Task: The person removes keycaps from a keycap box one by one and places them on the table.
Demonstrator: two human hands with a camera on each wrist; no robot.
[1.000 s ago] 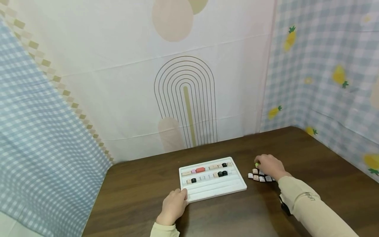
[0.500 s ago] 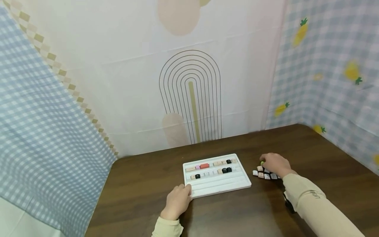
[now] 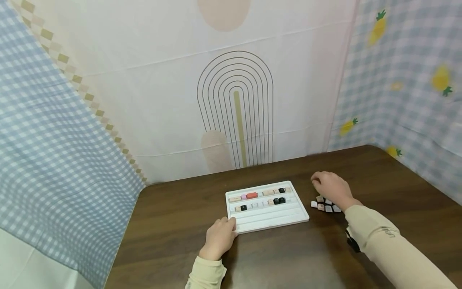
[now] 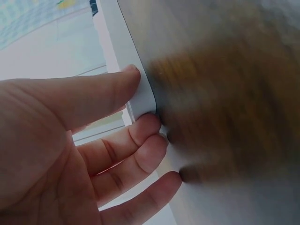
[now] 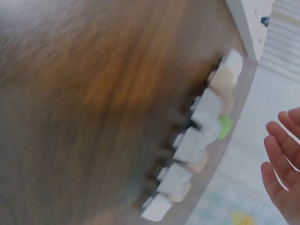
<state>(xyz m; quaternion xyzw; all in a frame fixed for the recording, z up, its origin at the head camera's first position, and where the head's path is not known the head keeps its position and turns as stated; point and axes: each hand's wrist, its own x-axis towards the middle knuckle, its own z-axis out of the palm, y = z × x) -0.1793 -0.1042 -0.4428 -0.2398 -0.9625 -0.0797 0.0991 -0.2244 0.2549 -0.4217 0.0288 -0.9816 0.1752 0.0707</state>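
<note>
My left hand (image 3: 219, 238) grips the near left corner of a white ridged tray (image 3: 274, 220). In the left wrist view, the thumb lies along the tray's side (image 4: 140, 96), and fingertips are right at the corner. Two rows of mostly pale keycaps (image 3: 268, 193) sit in the tray, with black, pink and red ones among them. My right hand (image 3: 333, 188) hovers over a group of loose keycaps (image 3: 327, 208) right of the tray. Its fingers are loosely bent. The thumb is out of the right wrist view, so I cannot tell if it pinches anything.
A green keycap (image 5: 225, 126) shows among the white and peach ones. Dark wooden table (image 3: 159, 233) lies under everything. A pale cloth (image 3: 162, 112) hangs behind its far edge, and checked cloths (image 3: 408, 120) stand at both sides.
My right hand has risen off the loose keycaps toward the far side of the table. The left hand keeps its place at the tray corner. The head view has shifted slightly.
</note>
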